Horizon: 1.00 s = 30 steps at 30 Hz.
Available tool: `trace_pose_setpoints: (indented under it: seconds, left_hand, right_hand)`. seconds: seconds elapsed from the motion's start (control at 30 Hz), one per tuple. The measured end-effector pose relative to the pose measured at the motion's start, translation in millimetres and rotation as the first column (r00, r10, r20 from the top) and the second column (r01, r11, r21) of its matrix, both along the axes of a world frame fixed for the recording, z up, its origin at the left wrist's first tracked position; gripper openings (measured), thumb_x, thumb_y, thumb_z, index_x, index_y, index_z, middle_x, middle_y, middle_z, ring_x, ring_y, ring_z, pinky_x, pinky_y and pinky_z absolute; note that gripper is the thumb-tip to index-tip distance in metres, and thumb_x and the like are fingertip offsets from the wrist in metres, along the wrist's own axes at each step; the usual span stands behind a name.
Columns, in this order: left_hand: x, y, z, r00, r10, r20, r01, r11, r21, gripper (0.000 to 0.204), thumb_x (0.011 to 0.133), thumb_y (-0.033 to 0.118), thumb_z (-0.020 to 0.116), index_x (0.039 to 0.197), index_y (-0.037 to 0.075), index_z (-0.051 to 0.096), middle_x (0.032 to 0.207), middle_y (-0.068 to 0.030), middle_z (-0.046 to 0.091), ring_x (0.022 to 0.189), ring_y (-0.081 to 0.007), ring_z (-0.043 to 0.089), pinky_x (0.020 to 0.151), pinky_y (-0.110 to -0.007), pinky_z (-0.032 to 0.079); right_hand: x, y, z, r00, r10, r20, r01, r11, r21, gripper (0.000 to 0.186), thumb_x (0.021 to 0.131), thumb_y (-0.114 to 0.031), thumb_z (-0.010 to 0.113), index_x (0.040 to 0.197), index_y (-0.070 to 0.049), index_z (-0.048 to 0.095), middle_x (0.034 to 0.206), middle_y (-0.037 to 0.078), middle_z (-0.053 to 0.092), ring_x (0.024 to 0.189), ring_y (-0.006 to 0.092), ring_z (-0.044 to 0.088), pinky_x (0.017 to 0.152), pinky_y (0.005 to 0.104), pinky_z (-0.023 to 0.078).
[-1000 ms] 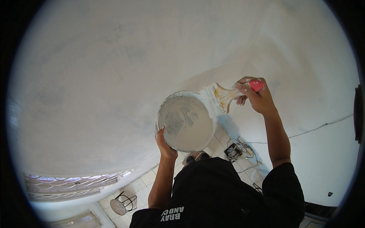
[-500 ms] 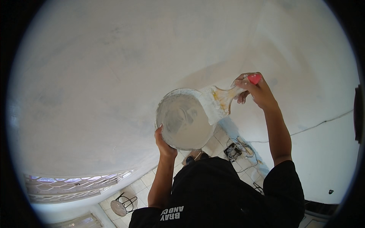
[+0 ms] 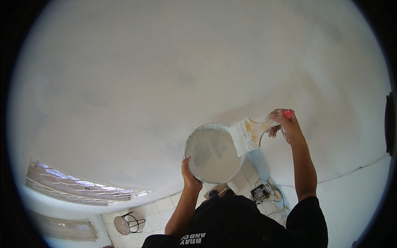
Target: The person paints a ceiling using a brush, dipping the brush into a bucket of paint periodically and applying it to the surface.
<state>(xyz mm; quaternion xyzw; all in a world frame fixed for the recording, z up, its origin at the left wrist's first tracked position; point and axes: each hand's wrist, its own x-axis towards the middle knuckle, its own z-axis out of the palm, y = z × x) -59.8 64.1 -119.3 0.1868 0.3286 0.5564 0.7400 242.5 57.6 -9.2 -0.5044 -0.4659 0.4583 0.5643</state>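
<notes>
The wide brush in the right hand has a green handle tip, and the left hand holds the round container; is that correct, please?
Not quite: the head view shows a pinkish-red handle tip, not green, on the wide brush in the right hand; the rest stands.

Left hand (image 3: 191,177) holds bucket (image 3: 211,125), pale paste (image 3: 216,161) inside; right hand (image 3: 287,127) grips wide brush (image 3: 249,133) at rim.
</notes>
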Motion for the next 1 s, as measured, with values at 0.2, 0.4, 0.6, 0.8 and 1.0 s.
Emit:
trace_pose_setpoints:
  seconds: [0.2,0.4,0.6,0.8,1.0]
  left_hand:
    - [1.6,-14.4,19.6,0.992,0.016,-0.125,-0.016,1.000,0.001,0.048,0.083,0.034,0.041,0.118,0.002,0.045,0.113,-0.0109,0.053,0.105,-0.0237,0.051,0.089,-0.035,0.040]
    - [5.0,-34.2,34.0,0.961,0.027,-0.274,0.005,0.993,0.116,0.048,0.083,0.036,0.040,0.117,0.003,0.047,0.112,-0.0112,0.054,0.103,-0.0240,0.052,0.088,-0.035,0.042]
    - [7.6,-46.4,43.6,0.995,0.093,-0.036,-0.094,0.995,-0.020,0.037,0.091,0.024,0.032,0.114,-0.001,0.045,0.112,-0.0140,0.054,0.100,-0.0210,0.054,0.085,-0.033,0.046]
    - [7.9,-70.7,54.5,0.960,0.127,-0.251,-0.076,0.976,0.203,0.052,0.081,0.036,0.041,0.120,0.001,0.045,0.114,-0.0129,0.053,0.105,-0.0254,0.051,0.088,-0.036,0.041]
    - [13.2,-94.6,55.9,0.955,0.195,-0.226,-0.098,0.920,0.380,0.053,0.081,0.035,0.040,0.120,-0.001,0.044,0.114,-0.0141,0.053,0.104,-0.0253,0.052,0.088,-0.037,0.042]
  right_hand:
    - [4.2,6.6,-9.5,0.991,0.052,-0.120,-0.047,0.998,0.041,0.017,0.080,-0.016,0.056,0.078,0.001,0.055,0.059,0.011,0.057,0.044,0.0185,0.055,0.039,0.0262,0.043]
    - [4.9,2.6,-6.6,0.975,0.081,-0.207,-0.072,0.996,0.051,0.017,0.079,-0.017,0.056,0.080,0.000,0.055,0.060,0.011,0.057,0.044,0.0195,0.056,0.038,0.0266,0.042]
    - [4.9,3.5,-0.7,0.973,0.130,-0.190,-0.124,0.991,0.044,0.017,0.078,-0.016,0.056,0.081,0.000,0.053,0.059,0.012,0.056,0.042,0.0208,0.054,0.037,0.0281,0.042]
    - [6.5,5.0,7.7,0.935,0.260,-0.242,-0.247,0.966,0.083,0.015,0.079,-0.014,0.055,0.083,0.001,0.054,0.062,0.012,0.058,0.044,0.0197,0.056,0.039,0.0269,0.043]
    - [4.6,6.0,20.4,0.878,0.386,-0.281,-0.356,0.922,0.155,0.016,0.080,-0.014,0.054,0.082,0.002,0.055,0.062,0.013,0.058,0.045,0.0204,0.057,0.039,0.0272,0.044]
